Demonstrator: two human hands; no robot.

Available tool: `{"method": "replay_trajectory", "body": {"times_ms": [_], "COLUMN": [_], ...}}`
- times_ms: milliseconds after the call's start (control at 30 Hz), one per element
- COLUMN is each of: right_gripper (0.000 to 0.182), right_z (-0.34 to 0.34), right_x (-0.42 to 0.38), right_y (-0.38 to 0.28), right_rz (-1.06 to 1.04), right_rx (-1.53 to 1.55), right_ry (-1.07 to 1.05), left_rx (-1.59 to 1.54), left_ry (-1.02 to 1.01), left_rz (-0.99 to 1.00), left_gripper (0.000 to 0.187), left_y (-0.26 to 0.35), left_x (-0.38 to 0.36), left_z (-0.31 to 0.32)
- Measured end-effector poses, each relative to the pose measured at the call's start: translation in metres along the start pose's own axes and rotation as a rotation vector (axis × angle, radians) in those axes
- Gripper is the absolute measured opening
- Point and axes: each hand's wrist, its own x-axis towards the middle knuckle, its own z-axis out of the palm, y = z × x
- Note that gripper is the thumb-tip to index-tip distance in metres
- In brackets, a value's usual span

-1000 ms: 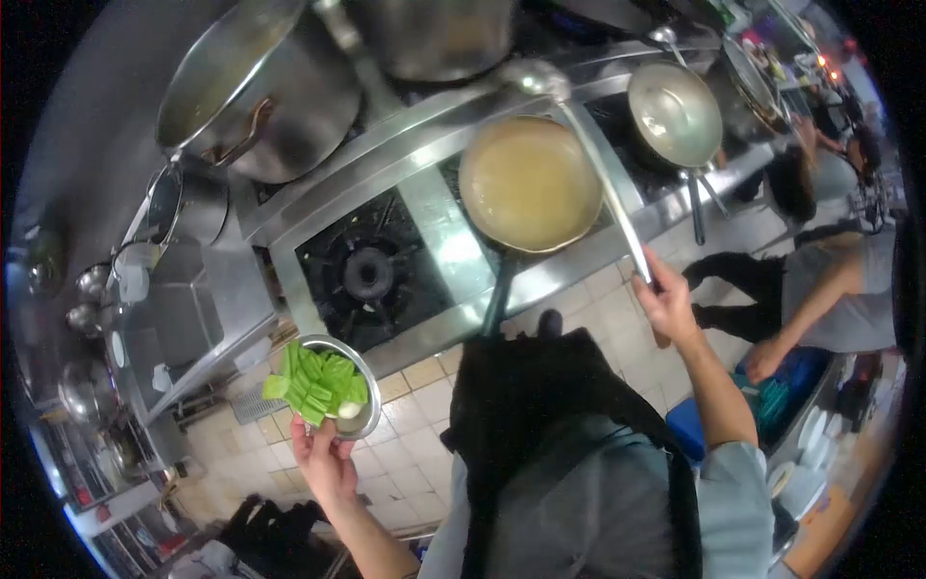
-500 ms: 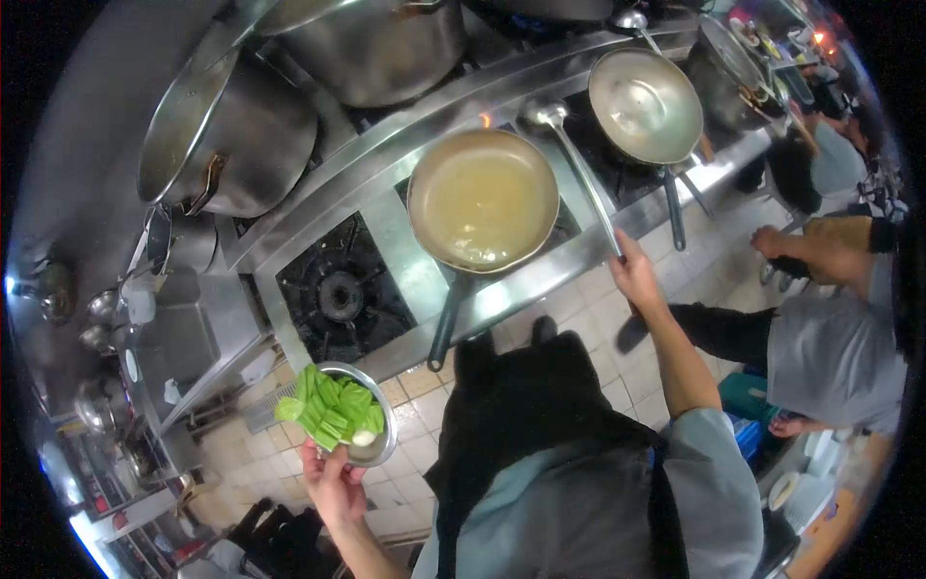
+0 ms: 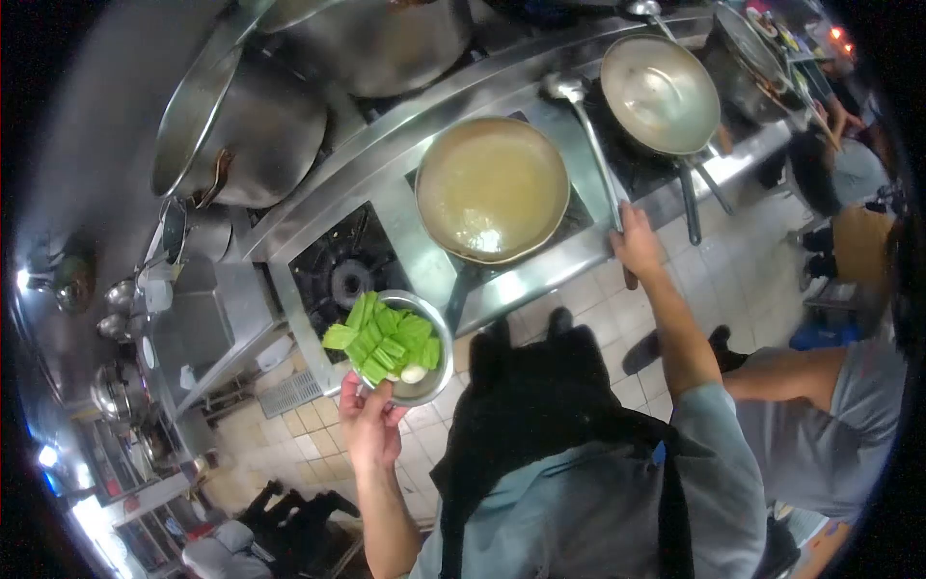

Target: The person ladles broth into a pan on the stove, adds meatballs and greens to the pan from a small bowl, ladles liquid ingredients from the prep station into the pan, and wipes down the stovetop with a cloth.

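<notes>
My left hand (image 3: 371,417) grips the rim of a small metal bowl (image 3: 436,372). Cut green leaves (image 3: 384,338) and a whitish piece (image 3: 413,373) lie in it, and the bowl overlaps the front edge of the stove. The fingers of my right hand (image 3: 637,243) are wrapped round the handle of a long ladle (image 3: 600,154), whose head rests on the stove top. Between my hands, farther back, a frying pan (image 3: 492,188) holds a shallow layer of yellowish liquid. Its dark handle (image 3: 457,299) points toward me.
An unused burner (image 3: 352,280) is left of the pan. Another pan (image 3: 661,95) stands at the right, large pots (image 3: 256,125) at the back left. A sink (image 3: 198,314) is at the left. At the right, close to my arm, is a co-worker (image 3: 820,425).
My left hand has brought the bowl of greens up and to the right, closer to the pan's handle. My right hand still holds the ladle. The co-worker at the right has shifted closer.
</notes>
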Motion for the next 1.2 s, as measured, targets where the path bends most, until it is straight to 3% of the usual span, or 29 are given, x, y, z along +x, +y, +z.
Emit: {"method": "replay_trajectory", "body": {"times_ms": [433, 600, 667, 733, 767, 833, 967, 1033, 1200], "right_gripper": [0.076, 0.073, 0.066, 0.059, 0.059, 0.057, 0.065, 0.066, 0.054], "right_z": [0.025, 0.018, 0.006, -0.004, -0.018, -0.046, -0.052, -0.051, -0.048], "right_x": [0.010, 0.008, 0.002, -0.008, -0.017, -0.041, -0.075, -0.082, -0.079], "right_y": [0.030, 0.037, 0.035, 0.025, 0.005, -0.044, -0.134, -0.174, -0.226], "right_rz": [-0.057, 0.011, -0.039, 0.030, 0.016, 0.213, 0.272, 0.301, 0.341], "right_rx": [0.067, 0.146, 0.226, 0.647, 0.652, 0.933, 1.186, 1.293, 1.376], "right_ry": [0.081, 0.038, 0.122, 0.213, 0.202, 0.115, -0.355, -0.490, -0.584], "left_rx": [0.077, 0.055, 0.076, 0.087, 0.090, 0.084, 0.059, 0.081, 0.115], "left_ry": [-0.101, -0.255, -0.198, -0.148, -0.180, -0.226, -0.339, -0.391, -0.498], "left_rz": [0.006, 0.020, 0.034, 0.039, 0.027, 0.011, -0.022, -0.029, -0.052], "left_gripper": [0.036, 0.039, 0.038, 0.037, 0.037, 0.037, 0.042, 0.043, 0.050], "left_y": [0.013, 0.009, 0.011, 0.013, 0.014, 0.011, -0.002, -0.007, -0.015], "left_x": [0.036, 0.058, 0.060, 0.064, 0.066, 0.073, 0.089, 0.093, 0.095], "left_z": [0.024, 0.015, 0.025, 0.038, 0.046, 0.059, 0.080, 0.093, 0.111]}}
